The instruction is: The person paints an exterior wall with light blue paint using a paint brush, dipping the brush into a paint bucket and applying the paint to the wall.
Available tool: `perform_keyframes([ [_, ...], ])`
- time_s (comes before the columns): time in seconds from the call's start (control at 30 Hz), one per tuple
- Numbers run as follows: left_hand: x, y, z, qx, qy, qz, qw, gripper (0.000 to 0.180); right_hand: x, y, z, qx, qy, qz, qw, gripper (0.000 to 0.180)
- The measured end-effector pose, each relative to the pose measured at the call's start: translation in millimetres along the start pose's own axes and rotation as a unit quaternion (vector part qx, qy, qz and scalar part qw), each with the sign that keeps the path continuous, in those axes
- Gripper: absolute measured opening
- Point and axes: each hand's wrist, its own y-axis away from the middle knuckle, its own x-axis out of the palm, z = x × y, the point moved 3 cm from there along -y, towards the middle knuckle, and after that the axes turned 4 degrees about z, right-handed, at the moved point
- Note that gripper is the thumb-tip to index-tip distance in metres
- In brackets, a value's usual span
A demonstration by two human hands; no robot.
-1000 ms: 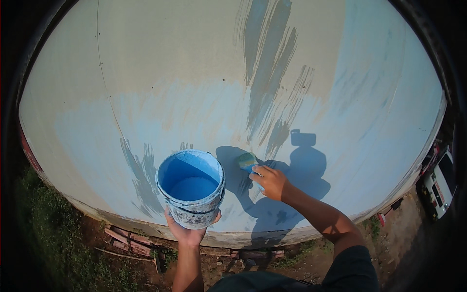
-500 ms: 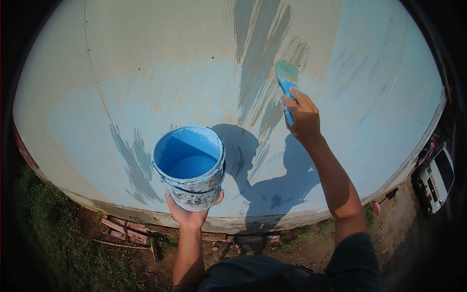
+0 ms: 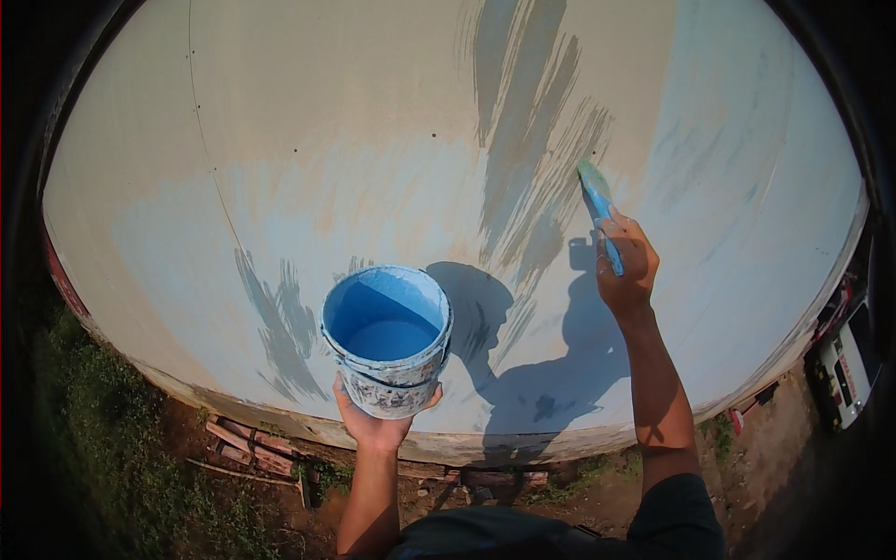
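Note:
My left hand cups a white, paint-smeared bucket from beneath, its fingers spread up around the base. Inside lies blue paint, partly in shade. In my right hand is a paintbrush with a blue handle, gripped near the handle's end. Its bristles look greenish and point up at the wall; whether they touch it I cannot tell. The pale wall carries light-blue paint low down and at the right, with dark, wet-looking streaks left of the brush.
My shadow falls across the lower wall. Along its foot lie reddish planks or bricks on bare soil, with green plants at the left. A white vehicle stands far right.
My right hand has turned the brush more edge-on and drawn it slightly right and down along the wall. The whole view has shifted a little; the bucket stays in my left hand.

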Motion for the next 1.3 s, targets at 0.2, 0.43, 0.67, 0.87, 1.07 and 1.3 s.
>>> perform_keyframes([
  [0.2,10,-2,8,0.007,0.040,-0.015,0.999,0.091,72,75,14,-0.043,0.181,0.021,0.982,0.024],
  [0.43,-25,-1,-12,0.038,-0.019,-0.017,0.999,0.091,150,130,88,0.176,-0.191,0.285,0.923,0.027],
  [0.67,-60,14,-17,0.027,-0.059,0.021,0.998,0.086,81,51,87,0.353,-0.364,0.129,0.852,0.020],
  [0.87,-81,28,-21,0.095,-0.107,-0.048,0.988,0.081,61,40,126,0.282,-0.507,0.070,0.811,0.023],
  [1.07,-89,40,-25,0.117,-0.146,-0.014,0.982,0.082,93,48,161,0.276,-0.463,0.220,0.813,0.016],
  [1.3,-82,46,-25,0.140,-0.172,-0.026,0.975,0.084,102,61,166,0.300,-0.406,0.247,0.827,0.016],
])
